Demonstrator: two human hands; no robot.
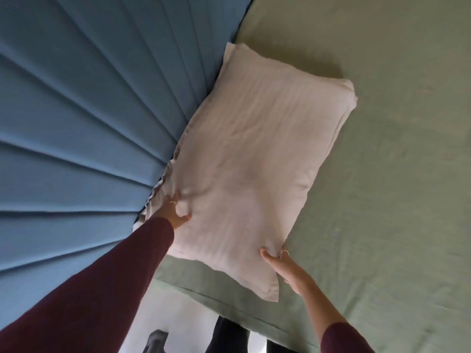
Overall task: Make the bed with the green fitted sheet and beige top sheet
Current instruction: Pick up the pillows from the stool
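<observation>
A pale beige pillow (254, 159) lies on the green fitted sheet (397, 174), its long side against the blue headboard. My left hand (175, 212) grips the pillow's near corner by the headboard, thumb on top and fingers sunk into the fabric. My right hand (283, 263) holds the other near corner, thumb on top and fingers tucked under the edge. The green sheet lies smooth across the mattress. No beige top sheet is in view.
The padded blue headboard (76, 123) with vertical channels fills the left side. The mattress edge with the sheet's hem (229, 304) runs across the bottom. Below it are a white floor and dark objects (226, 337).
</observation>
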